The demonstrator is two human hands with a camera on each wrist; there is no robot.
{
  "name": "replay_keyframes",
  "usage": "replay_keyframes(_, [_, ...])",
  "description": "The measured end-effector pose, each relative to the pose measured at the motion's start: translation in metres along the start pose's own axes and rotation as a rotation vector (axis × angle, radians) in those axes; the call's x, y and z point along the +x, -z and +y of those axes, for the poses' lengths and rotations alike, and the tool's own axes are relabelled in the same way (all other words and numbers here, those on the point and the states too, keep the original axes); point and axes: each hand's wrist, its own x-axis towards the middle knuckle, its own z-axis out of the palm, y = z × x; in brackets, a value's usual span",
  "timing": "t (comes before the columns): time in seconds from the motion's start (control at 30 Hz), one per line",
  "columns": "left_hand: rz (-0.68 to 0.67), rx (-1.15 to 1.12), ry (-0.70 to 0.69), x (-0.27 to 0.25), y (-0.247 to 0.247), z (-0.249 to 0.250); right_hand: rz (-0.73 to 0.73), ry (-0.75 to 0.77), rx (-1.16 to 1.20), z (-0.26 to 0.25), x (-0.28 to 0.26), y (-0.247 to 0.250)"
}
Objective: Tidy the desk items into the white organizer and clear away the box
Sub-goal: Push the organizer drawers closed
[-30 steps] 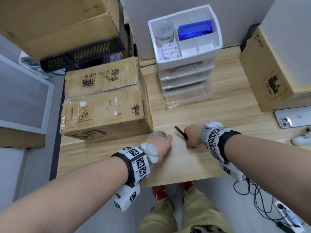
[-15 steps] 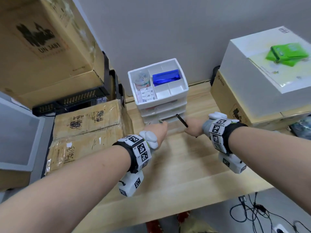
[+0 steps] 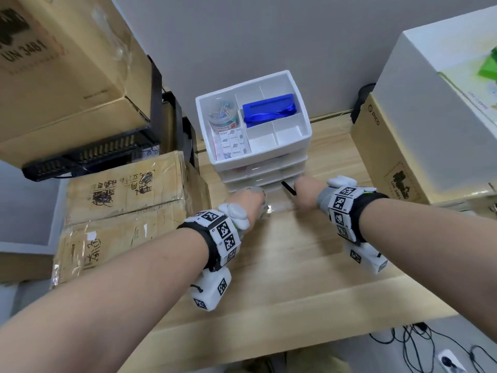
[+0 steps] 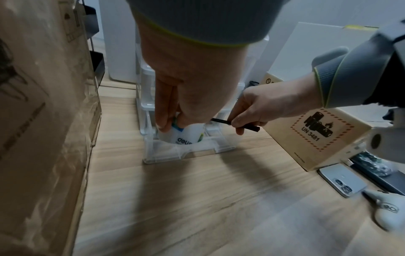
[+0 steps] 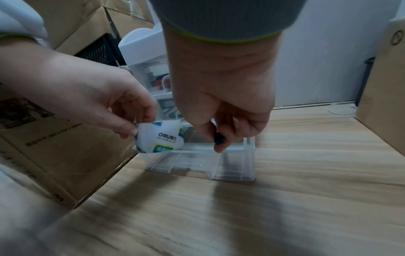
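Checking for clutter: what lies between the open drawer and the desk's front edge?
Bare wood, only the hands' shadows; both wrist views show the desk clear in front of the drawer.

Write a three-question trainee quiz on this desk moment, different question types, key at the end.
1. True or false: the left hand holds the white Deli-labelled container over the open clear drawer.
2. Multiple choice: what is in the right hand's grip? A) a blue box B) a thin black pen-like stick C) a phone
3. Fill in: the blue item lies in the organizer's ____ tray.

Key: 1 true; 2 B; 3 top
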Motion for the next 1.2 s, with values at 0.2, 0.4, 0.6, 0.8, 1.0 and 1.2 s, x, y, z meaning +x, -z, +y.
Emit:
replay_keyframes(0.2, [-0.126, 0.02, -0.017, 0.013, -0.013, -0.004, -0.059, 0.037, -0.158, -0.01, 0.013, 0.003])
replay_keyframes(0.4, [-0.147, 0.041, -0.054, 0.017, -0.01, -0.006, -0.063, 0.049, -0.19, -0.018, 0.019, 0.001])
replay_keyframes(0.6, [-0.113, 0.005, -0.068, 0.023, -0.012, -0.003, -0.042, 0.067, -0.175, -0.019, 0.022, 0.001])
replay_keyframes(0.8, [-0.107, -0.07, -0.024, 0.025, -0.001, -0.01, -0.012, 0.059, -0.145, -0.013, 0.025, -0.003])
replay_keyframes(1.0, [0.01, -0.086, -0.002, 0.019, -0.009, -0.011, 0.037, 0.063, -0.166, -0.01, 0.039, -0.012])
replay_keyframes(1.2, [0.001, -0.069, 0.0, 0.024, -0.012, -0.012, 0.11, 0.049, -0.077, -0.007, 0.054, -0.027])
